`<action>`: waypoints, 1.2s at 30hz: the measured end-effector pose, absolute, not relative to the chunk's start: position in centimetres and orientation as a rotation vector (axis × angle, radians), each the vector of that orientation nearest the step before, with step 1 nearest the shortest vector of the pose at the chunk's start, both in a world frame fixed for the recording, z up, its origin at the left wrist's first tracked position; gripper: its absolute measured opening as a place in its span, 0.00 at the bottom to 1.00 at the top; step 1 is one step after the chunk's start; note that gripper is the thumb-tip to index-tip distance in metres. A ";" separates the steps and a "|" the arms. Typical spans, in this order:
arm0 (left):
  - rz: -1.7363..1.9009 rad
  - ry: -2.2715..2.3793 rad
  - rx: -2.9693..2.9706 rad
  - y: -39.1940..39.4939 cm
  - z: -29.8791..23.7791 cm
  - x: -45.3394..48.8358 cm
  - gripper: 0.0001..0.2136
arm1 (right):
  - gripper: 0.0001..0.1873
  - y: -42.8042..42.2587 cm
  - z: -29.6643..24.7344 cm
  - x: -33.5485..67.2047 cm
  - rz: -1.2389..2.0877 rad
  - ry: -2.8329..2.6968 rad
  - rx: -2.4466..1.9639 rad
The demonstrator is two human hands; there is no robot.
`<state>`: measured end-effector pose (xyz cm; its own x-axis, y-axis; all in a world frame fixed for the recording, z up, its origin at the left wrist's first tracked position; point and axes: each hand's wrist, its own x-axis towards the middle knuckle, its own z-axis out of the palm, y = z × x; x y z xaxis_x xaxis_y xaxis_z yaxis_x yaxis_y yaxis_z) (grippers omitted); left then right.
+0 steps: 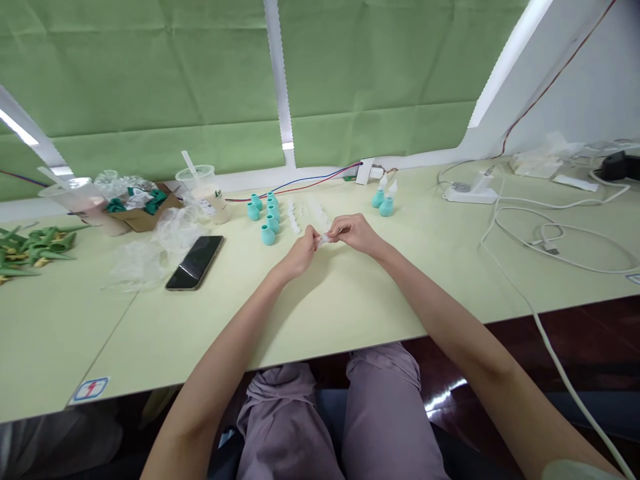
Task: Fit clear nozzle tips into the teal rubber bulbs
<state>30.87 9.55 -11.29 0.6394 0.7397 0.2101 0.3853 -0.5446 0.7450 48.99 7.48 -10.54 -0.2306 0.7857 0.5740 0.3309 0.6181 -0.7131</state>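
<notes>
My left hand and my right hand meet over the middle of the table, fingers pinched on a small translucent white piece. Its exact kind is too small to make out. Just beyond my hands lie rows of small white pieces, partly hidden by my fingers. To the left stand several turquoise bulb-shaped pieces with open necks. Right of my right hand are two turquoise bulbs with white pointed tips fitted on top.
A black phone lies left, near crumpled clear plastic bags. Behind them stand a drink cup with a straw and a cardboard box. Green pointed pieces lie far left. A power strip and white cables spread right.
</notes>
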 end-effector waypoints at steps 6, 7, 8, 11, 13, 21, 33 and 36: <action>0.626 0.891 2.324 8.9 -10.7 30.6 0.05 | 0.09 7.5 -10.6 49.0 0.548 -1.863 -0.904; 0.625 0.892 2.327 8.9 -10.7 30.6 0.04 | 0.09 7.4 -10.6 49.0 0.548 -1.869 -0.917; 0.638 0.892 2.317 8.9 -10.7 30.7 0.04 | 0.09 7.4 -10.5 49.0 0.552 -1.860 -0.935; 0.768 0.876 2.251 8.9 -10.3 30.9 0.05 | 0.08 7.3 -10.1 48.8 0.614 -1.712 -0.974; 0.909 0.860 2.211 8.6 -9.7 31.2 0.06 | 0.10 7.1 -9.9 48.5 0.696 -1.561 -0.950; 1.049 0.965 2.236 7.6 -8.9 31.8 0.07 | 0.15 6.9 -9.4 47.7 0.777 -1.326 -0.917; 0.866 0.895 2.563 6.9 -8.6 31.5 0.07 | 0.16 5.8 -7.9 48.6 0.865 -1.459 -0.948; 0.828 0.938 2.617 7.0 -8.8 31.6 0.07 | 0.16 6.0 -8.3 48.6 0.863 -1.480 -0.970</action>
